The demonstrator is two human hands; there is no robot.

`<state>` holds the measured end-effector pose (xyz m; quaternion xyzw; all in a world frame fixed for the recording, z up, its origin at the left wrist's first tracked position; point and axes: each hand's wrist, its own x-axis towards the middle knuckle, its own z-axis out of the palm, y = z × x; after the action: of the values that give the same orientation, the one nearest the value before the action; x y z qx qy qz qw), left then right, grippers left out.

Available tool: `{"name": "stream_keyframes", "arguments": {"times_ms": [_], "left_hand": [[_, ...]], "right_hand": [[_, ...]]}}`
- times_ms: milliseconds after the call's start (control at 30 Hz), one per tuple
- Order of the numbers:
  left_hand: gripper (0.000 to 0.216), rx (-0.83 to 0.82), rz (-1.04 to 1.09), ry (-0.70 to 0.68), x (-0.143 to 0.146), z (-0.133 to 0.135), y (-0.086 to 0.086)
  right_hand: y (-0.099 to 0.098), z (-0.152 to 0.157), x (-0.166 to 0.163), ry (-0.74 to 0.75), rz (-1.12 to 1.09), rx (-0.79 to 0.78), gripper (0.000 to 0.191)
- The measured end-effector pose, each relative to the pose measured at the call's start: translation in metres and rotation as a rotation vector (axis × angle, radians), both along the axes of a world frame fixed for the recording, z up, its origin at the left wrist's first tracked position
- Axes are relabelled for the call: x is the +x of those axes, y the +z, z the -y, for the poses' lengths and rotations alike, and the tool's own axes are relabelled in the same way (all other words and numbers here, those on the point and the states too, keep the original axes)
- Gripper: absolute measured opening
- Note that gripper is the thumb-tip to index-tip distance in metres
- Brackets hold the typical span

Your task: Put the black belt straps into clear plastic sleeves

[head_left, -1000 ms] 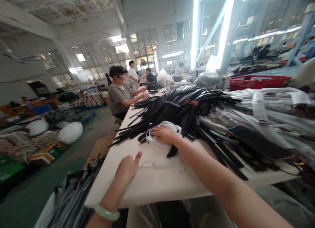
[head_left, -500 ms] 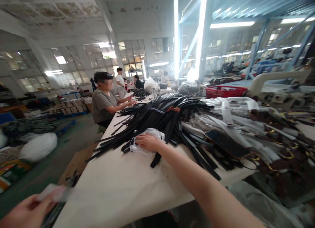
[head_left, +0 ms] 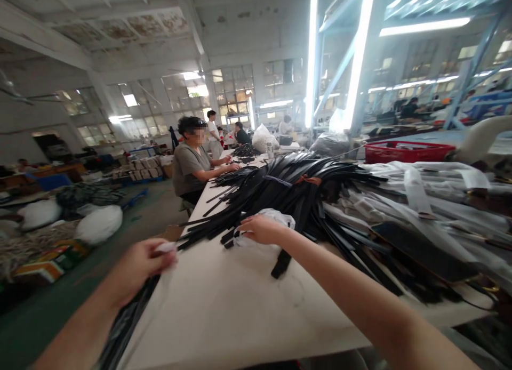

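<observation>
My right hand (head_left: 262, 229) rests with curled fingers on a crumpled clear plastic bag (head_left: 275, 218) at the near edge of a big pile of black straps (head_left: 288, 186) on the white table (head_left: 248, 311). My left hand (head_left: 138, 267) hovers by the table's left edge, its fingers pinched on a thin clear plastic sleeve (head_left: 165, 247) that trails down toward me. A bundle of dark straps (head_left: 124, 322) hangs just below that hand.
Wrapped pale straps (head_left: 432, 199) and a dark flat piece (head_left: 420, 247) cover the table's right side. A red basket (head_left: 408, 151) stands behind them. A seated person (head_left: 192, 162) works at the far left of the table. White sacks (head_left: 98, 225) and boxes lie on the green floor.
My left hand left the tabletop, swung down to the left, then came up to the table's left edge pinching the clear sleeve. My right hand stayed on the bag.
</observation>
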<state>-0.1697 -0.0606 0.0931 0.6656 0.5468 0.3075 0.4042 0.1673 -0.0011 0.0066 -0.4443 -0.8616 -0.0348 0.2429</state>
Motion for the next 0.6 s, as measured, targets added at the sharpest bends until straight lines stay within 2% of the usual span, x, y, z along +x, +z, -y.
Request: {"name": "stream_keyframes", "arguments": {"times_ms": [67,133,233,333,400,500,600], "left_hand": [[0.042,-0.060,0.087,-0.085,0.050,-0.021,-0.020],[0.044,-0.151,0.292,-0.117,0.093,-0.041,-0.043],[0.052,-0.173,0.408,-0.090,0.128,-0.064,-0.077],[0.055,-0.163,0.465,-0.040,0.130,-0.077,-0.102],[0.052,-0.162,0.488,-0.014,0.121,-0.082,-0.112],[0.047,-0.162,0.511,0.018,0.109,-0.087,-0.117],[0.043,-0.146,0.529,0.036,0.106,-0.090,-0.118]], "right_hand": [[0.014,-0.010,-0.005,0.035,0.074,-0.014,0.026],[0.024,-0.025,-0.010,-0.027,0.132,-0.020,0.026],[0.024,-0.054,-0.012,-0.185,0.215,-0.042,0.018],[0.013,-0.077,-0.008,-0.272,0.283,-0.081,0.014],[0.006,-0.085,-0.005,-0.290,0.304,-0.097,0.017],[0.005,-0.087,-0.003,-0.298,0.309,-0.094,0.016],[0.012,-0.078,-0.003,-0.298,0.289,-0.058,0.010]]}}
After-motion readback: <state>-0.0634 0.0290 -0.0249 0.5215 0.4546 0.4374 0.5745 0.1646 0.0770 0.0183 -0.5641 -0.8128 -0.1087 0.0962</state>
